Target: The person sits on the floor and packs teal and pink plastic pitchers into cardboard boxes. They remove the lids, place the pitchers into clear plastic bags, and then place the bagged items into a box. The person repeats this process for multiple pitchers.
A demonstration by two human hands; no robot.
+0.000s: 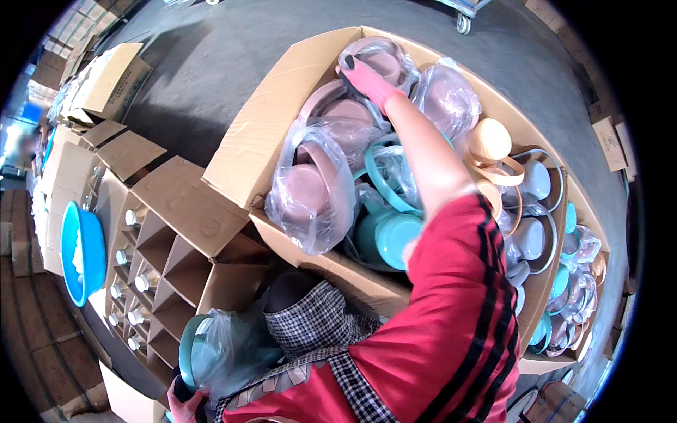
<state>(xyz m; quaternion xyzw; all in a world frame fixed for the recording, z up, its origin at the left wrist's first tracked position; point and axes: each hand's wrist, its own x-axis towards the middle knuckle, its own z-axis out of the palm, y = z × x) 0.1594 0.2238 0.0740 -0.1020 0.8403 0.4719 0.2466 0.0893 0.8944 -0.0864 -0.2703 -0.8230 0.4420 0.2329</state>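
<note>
My right hand (pixel 368 80), in a pink glove with dark fingertips, reaches to the far corner of a large cardboard box (pixel 275 99). Its fingers close on a mauve plastic piece (pixel 384 65), round with a broad band, wrapped in a clear bag. At the lower left, my left hand (pixel 185 403), gloved the same way, grips the edge of a teal plastic piece (pixel 204 352) in a clear bag, held near my body. More bagged mauve pieces (pixel 307 187) and teal pieces (pixel 398 240) lie under and beside my right forearm.
Cream pieces (pixel 489 141) and grey-blue pieces (pixel 529 238) fill the box's right part; another packed box (pixel 557 363) stands beyond. To the left are a divided carton (pixel 187 271) with capped bottles (pixel 146 282) and a blue basin (pixel 92 264). A wheeled cart (pixel 463 22) stands behind.
</note>
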